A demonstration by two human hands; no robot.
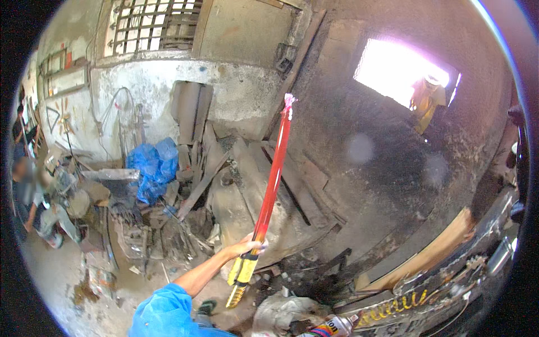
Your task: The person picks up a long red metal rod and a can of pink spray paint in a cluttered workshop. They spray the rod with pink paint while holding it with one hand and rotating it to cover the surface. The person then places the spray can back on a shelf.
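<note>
My left hand (246, 247), at the end of a blue sleeve (165, 314), is closed around a long, slightly curved sword (274, 171). Its upper length is glossy red; I cannot tell whether that is a blade or a scabbard. A pale pinkish covering or smear marks the top end. Below my fingers the handle is yellow with black bands and points down. At the lower edge a spray can (336, 326) with a colourful label and a metal top lies tilted into view, its lower part cut off. My right hand is not visible, so what holds the can does not show.
Planks and sheets (241, 185) lean against the walls ahead. A blue plastic bag (152, 168) sits among scrap on the left, near a seated person (28, 196). On the right are curved boards (426, 253) and a yellow coil (393, 308). A yellow cloth (428, 101) hangs by the bright window.
</note>
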